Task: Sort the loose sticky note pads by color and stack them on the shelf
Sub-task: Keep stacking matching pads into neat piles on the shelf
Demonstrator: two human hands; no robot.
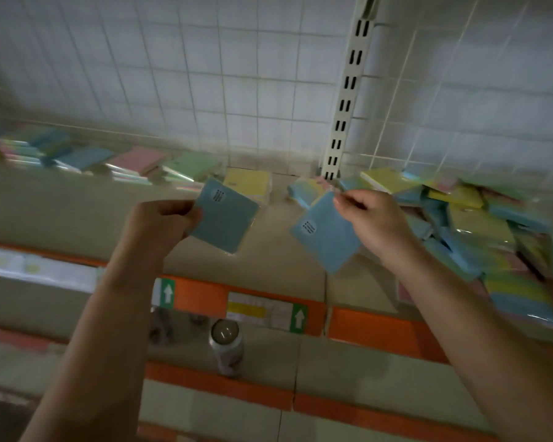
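My left hand [163,223] grips a blue sticky note pad [225,218] by its left edge, above the beige shelf [275,250]. My right hand [372,218] pinches a second blue pad [324,232] by its upper right corner, and that pad hangs tilted. Both pads carry a small round label. A loose heap of blue, yellow, green and pink pads [479,224] lies on the shelf at the right. Along the back left sit stacks sorted by colour: blue [83,157], pink [139,161], green [190,165] and yellow [248,183].
A white wire grid panel [237,90] and a slotted upright [347,90] close the back of the shelf. Orange price rails [201,296] edge the shelf front. A can [225,346] stands on the lower shelf.
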